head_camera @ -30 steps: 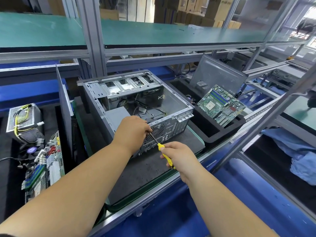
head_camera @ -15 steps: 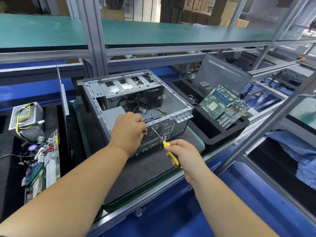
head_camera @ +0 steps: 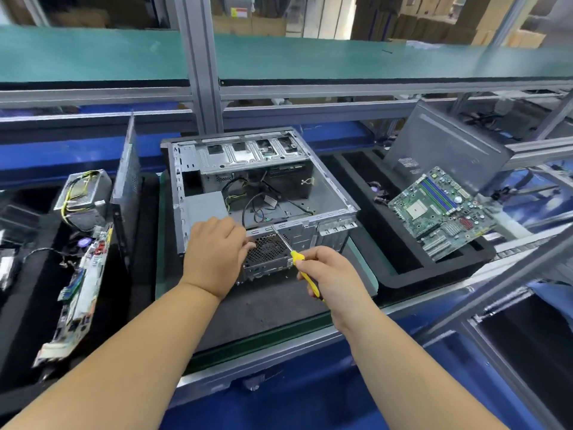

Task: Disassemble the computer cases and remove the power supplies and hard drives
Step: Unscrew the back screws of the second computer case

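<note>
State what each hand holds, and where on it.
Right hand grips the screwdriver by its yellow handle. Left hand rests on the computer case rear edge.

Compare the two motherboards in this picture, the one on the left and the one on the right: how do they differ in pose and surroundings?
The left motherboard stands on edge beside a removed power supply; the right motherboard lies tilted, face up, propped on a black tray. Both are out of the computer case.
</note>
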Available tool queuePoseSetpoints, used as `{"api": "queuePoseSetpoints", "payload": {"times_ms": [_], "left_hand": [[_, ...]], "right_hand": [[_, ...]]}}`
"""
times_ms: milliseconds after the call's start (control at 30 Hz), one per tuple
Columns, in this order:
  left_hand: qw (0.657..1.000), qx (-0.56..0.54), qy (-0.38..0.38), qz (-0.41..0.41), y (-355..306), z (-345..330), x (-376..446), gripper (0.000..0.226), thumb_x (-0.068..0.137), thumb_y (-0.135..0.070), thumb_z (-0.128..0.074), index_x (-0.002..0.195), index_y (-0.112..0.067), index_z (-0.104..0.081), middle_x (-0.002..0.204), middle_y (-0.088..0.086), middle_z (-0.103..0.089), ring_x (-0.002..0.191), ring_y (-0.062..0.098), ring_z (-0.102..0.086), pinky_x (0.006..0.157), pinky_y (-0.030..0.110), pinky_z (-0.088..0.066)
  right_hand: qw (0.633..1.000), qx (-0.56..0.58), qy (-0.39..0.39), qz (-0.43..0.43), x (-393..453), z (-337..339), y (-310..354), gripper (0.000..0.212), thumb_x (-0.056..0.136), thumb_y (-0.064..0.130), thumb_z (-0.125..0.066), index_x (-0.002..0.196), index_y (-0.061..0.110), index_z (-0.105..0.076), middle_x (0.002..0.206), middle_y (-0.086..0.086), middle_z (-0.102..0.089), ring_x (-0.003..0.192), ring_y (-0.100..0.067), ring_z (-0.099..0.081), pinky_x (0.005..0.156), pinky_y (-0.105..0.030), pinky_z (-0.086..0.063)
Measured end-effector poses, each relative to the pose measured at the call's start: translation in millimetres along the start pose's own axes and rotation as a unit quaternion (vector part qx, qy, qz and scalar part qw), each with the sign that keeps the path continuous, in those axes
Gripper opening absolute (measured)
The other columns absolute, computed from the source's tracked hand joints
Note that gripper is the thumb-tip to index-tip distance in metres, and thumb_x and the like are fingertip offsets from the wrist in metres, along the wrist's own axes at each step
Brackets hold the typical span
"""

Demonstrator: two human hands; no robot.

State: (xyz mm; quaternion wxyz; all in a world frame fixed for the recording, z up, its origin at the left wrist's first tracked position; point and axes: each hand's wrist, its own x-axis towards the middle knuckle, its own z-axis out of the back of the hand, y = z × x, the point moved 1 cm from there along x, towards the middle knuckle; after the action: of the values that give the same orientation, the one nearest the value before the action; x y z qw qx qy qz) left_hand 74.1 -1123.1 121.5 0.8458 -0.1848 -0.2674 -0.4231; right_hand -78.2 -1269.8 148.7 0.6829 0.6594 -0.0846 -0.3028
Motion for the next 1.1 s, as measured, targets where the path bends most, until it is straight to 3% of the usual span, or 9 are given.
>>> {"api": "queuePoseSetpoints", "payload": {"times_ms": [100, 233, 300, 400, 500, 700, 867, 1000, 1100], "left_hand": [[0.997, -0.003, -0.018, 0.076, -8.1, -1.0, -4.3, 0.028, 0.079, -0.024, -0.082, 0.069, -0.012, -0.058, 0.074, 0.003, -0.054, 0.068, 0.028, -0.049, 0.067, 0.04, -0.039], [0.976, -0.105, -0.008, 0.193, -29.0, 3.4, 2.3, 0.021, 0.086, -0.029, -0.074, 0.078, -0.018, -0.058, 0.077, -0.006, -0.055, 0.072, 0.019, -0.05, 0.068, 0.035, -0.045], [0.955, -0.177, 0.014, 0.236, -47.9, 1.9, 11.1, 0.016, 0.088, -0.031, -0.07, 0.081, -0.023, -0.058, 0.075, -0.01, -0.057, 0.072, 0.013, -0.053, 0.067, 0.029, -0.046], [0.903, -0.323, 0.027, 0.28, -86.7, -3.3, 28.4, 0.015, 0.084, -0.021, -0.076, 0.078, -0.027, -0.063, 0.074, -0.012, -0.064, 0.068, 0.003, -0.058, 0.064, 0.013, -0.044], [0.879, -0.397, 0.076, 0.253, -126.2, -11.9, 43.5, 0.021, 0.08, -0.009, -0.078, 0.076, -0.027, -0.067, 0.073, -0.013, -0.067, 0.063, -0.002, -0.057, 0.062, 0.01, -0.044], [0.93, -0.297, 0.075, 0.201, -171.2, -34.7, 59.8, 0.03, 0.069, -0.009, -0.078, 0.068, -0.035, -0.062, 0.07, -0.014, -0.059, 0.073, -0.003, -0.052, 0.063, 0.011, -0.036], [0.95, -0.276, 0.095, 0.106, -193.5, -49.8, 73.9, 0.019, 0.069, -0.012, -0.077, 0.071, -0.029, -0.067, 0.071, -0.015, -0.048, 0.076, -0.003, -0.047, 0.067, 0.009, -0.031], [0.961, -0.252, 0.103, 0.05, -207.8, -62.7, 85.4, 0.012, 0.071, -0.016, -0.08, 0.075, -0.021, -0.069, 0.075, -0.013, -0.05, 0.078, 0.004, -0.045, 0.072, 0.021, -0.038], [0.964, -0.238, 0.093, 0.067, -216.7, -71.8, 91.0, 0.024, 0.07, -0.024, -0.078, 0.083, -0.028, -0.058, 0.082, -0.014, -0.05, 0.08, 0.003, -0.045, 0.072, 0.021, -0.04]], "right_hand": [[1.0, -0.002, 0.029, 0.013, 9.3, 14.3, 2.9, 0.007, 0.094, 0.017, -0.061, 0.098, 0.013, -0.066, 0.074, 0.002, -0.064, 0.054, -0.009, -0.048, 0.053, -0.022, -0.041], [0.998, 0.012, 0.057, 0.013, 25.5, 32.2, 7.1, 0.011, 0.099, 0.014, -0.051, 0.105, 0.015, -0.061, 0.076, 0.0, -0.066, 0.056, -0.011, -0.054, 0.054, -0.023, -0.044], [0.997, 0.037, 0.075, 0.0, 33.9, 39.9, 8.3, 0.014, 0.1, 0.01, -0.046, 0.107, 0.014, -0.057, 0.073, 0.0, -0.065, 0.056, -0.012, -0.057, 0.056, -0.024, -0.046], [0.994, 0.06, 0.092, -0.009, 44.2, 53.3, 7.6, 0.007, 0.096, 0.012, -0.052, 0.096, 0.014, -0.058, 0.068, 0.002, -0.056, 0.051, -0.011, -0.047, 0.055, -0.026, -0.038], [0.992, 0.085, 0.09, -0.006, 51.7, 74.1, 7.1, 0.016, 0.091, 0.02, -0.065, 0.079, 0.013, -0.058, 0.061, 0.001, -0.052, 0.045, -0.011, -0.04, 0.046, -0.024, -0.032], [0.994, 0.059, 0.092, -0.008, 59.1, 125.4, -0.5, 0.02, 0.086, 0.025, -0.074, 0.076, 0.011, -0.064, 0.057, -0.001, -0.052, 0.04, -0.012, -0.037, 0.043, -0.023, -0.026], [0.984, 0.066, 0.107, -0.123, 65.7, 160.4, -8.8, 0.018, 0.083, 0.025, -0.074, 0.07, 0.016, -0.065, 0.054, 0.004, -0.05, 0.039, -0.007, -0.036, 0.04, -0.018, -0.028], [0.979, 0.086, 0.106, -0.152, 75.5, 181.0, -18.9, 0.036, 0.084, 0.024, -0.071, 0.048, 0.02, -0.066, 0.054, 0.006, -0.048, 0.039, -0.006, -0.034, 0.039, -0.017, -0.028], [0.975, 0.11, 0.097, -0.165, 84.6, 193.5, -24.6, 0.033, 0.082, 0.024, -0.074, 0.051, 0.021, -0.062, 0.055, 0.005, -0.049, 0.039, -0.007, -0.034, 0.04, -0.017, -0.029]]}}
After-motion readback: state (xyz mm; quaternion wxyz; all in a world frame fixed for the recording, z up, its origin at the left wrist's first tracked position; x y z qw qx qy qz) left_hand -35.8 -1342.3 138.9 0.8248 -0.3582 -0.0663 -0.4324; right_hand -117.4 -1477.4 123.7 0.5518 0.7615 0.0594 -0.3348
